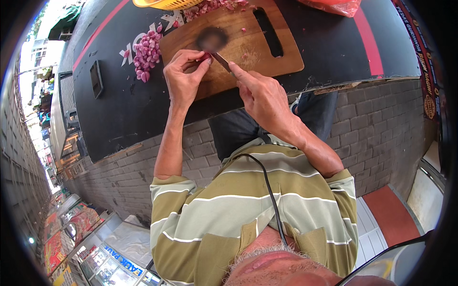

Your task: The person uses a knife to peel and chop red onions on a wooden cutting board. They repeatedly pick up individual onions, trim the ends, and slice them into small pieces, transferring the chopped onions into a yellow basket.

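Note:
Over the wooden cutting board (257, 39), my left hand (186, 71) pinches a small red shallot (205, 57) between thumb and fingers. My right hand (260, 93) grips a knife (222, 62), its index finger stretched along the back near the blade. The blade's tip end meets or nearly meets the shallot; the exact contact is too small to tell. Most of the handle is hidden in my right palm. Left of the board lies a pile of peeled shallots (147, 53). Shallot skins (214, 9) are heaped along the board's far edge.
A yellow plastic basket (166, 3) stands at the table's far side. A red plastic bag (336, 6) lies at the far right. A dark rectangular object, possibly a phone (96, 79), rests on the black table (118, 118) at left. The board has a slot handle.

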A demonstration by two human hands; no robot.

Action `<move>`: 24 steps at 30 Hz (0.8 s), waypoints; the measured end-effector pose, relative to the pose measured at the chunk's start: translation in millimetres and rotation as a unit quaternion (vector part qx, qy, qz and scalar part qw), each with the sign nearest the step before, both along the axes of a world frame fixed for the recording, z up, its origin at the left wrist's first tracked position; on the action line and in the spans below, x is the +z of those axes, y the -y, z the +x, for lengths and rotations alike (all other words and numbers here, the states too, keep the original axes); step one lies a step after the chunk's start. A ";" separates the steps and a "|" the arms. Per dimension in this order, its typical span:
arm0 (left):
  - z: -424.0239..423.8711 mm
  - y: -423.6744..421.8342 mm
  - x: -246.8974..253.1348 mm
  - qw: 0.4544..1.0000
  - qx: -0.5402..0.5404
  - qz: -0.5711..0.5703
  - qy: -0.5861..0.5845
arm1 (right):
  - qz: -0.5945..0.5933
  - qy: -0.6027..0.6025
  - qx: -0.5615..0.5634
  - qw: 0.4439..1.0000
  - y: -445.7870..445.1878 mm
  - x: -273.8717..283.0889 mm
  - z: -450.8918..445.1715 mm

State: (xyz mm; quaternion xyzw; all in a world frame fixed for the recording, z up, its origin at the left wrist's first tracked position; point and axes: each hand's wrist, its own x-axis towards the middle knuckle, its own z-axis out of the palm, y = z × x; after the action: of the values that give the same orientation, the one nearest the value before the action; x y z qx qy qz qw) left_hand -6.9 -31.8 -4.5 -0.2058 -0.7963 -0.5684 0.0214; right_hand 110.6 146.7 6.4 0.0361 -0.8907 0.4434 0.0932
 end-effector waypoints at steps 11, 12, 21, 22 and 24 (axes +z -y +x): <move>-3.0 -0.7 -3.6 0.999 0.028 -0.023 0.003 | 0.067 0.019 -0.001 0.998 10.5 6.3 -0.8; -3.4 0.0 -4.2 0.999 0.031 -0.026 0.002 | 0.078 0.027 0.007 0.997 12.3 9.9 -1.3; -0.9 -2.7 0.2 0.998 0.039 -0.031 0.022 | 0.121 0.038 0.009 0.992 22.8 9.2 -14.0; -0.9 -2.8 2.6 0.998 0.038 -0.031 0.040 | 0.128 0.042 0.008 0.991 22.9 10.9 -13.8; -0.1 -2.9 6.6 0.997 0.032 -0.002 0.072 | 0.092 0.035 -0.007 0.995 18.2 7.3 -16.4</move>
State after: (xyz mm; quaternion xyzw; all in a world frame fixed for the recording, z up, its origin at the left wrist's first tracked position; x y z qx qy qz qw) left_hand -6.9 -29.0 2.1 -0.1388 -0.8033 -0.5789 -0.0180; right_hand 94.2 128.6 13.7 0.0231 -0.9309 0.3595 0.0608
